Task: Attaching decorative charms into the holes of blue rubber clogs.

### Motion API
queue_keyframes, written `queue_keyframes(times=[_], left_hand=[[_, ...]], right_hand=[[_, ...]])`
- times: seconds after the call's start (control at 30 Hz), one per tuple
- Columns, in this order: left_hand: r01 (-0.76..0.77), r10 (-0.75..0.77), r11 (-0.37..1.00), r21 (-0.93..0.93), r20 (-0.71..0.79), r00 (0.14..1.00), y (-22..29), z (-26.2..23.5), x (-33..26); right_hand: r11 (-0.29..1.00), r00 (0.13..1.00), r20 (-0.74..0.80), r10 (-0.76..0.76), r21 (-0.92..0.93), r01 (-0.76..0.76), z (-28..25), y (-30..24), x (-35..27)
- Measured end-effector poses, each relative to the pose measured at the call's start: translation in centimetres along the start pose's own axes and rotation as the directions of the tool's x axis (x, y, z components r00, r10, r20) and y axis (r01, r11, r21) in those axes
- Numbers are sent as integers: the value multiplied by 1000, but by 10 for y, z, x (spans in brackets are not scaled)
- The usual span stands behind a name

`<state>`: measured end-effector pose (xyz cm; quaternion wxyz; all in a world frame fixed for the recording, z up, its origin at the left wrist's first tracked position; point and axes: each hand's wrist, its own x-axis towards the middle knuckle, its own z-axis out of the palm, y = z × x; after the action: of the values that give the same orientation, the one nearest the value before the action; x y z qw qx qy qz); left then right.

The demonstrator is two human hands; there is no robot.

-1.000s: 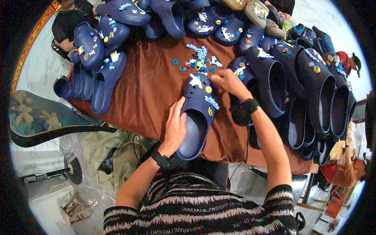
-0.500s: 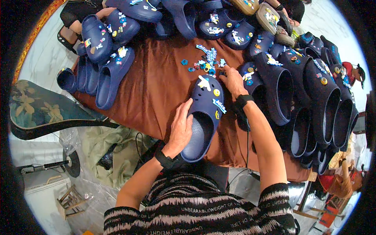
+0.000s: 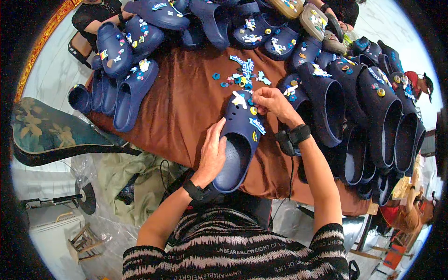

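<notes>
A navy clog [image 3: 232, 161] lies in front of me, its toe pointing away, with a white figure charm [image 3: 239, 99], a yellow round charm and a blue lettered charm on its upper. My left hand [image 3: 212, 153] wraps its left side, thumb at the opening. Over the right of the toe, my right hand [image 3: 274, 103] is closed in a pinch on a small blue charm [image 3: 251, 100], mostly covered by the fingertips. Just past the toe, loose charms [image 3: 243, 74] in blue, white and yellow lie in a heap on the brown cloth [image 3: 182, 102].
Decorated navy clogs [image 3: 373, 107] crowd the table's right side, and more [image 3: 135, 93] stand at the left and far edge. Beige clogs [image 3: 313, 21] sit at the back. A dark cable device [image 3: 285, 140] lies below my right wrist. Other people [image 3: 95, 18] sit across the table.
My right hand has come back from the charm heap to the clog's toe, now pinching a small blue charm. The left hand keeps its hold on the clog.
</notes>
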<state>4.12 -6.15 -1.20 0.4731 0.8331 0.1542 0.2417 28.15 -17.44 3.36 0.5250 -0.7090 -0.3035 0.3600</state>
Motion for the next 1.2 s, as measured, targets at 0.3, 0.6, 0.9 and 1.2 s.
queue_keyframes(times=[0.3,0.6,0.9,1.2], left_hand=[[-2,2,1000,-1,8,1000,2,1,1],[9,-9,1000,-1,14,1000,3,0,1],[9,-9,1000,5,26,1000,1,0,1],[39,-38,999,13,-11,999,7,10,-2]], right_hand=[[915,991,-47,-129,-390,100,0,11,13],[772,976,-19,-216,-615,159,5,-6,10],[462,997,38,-66,-885,65,4,-12,19],[609,998,10,-60,-792,44,-5,-5,22]])
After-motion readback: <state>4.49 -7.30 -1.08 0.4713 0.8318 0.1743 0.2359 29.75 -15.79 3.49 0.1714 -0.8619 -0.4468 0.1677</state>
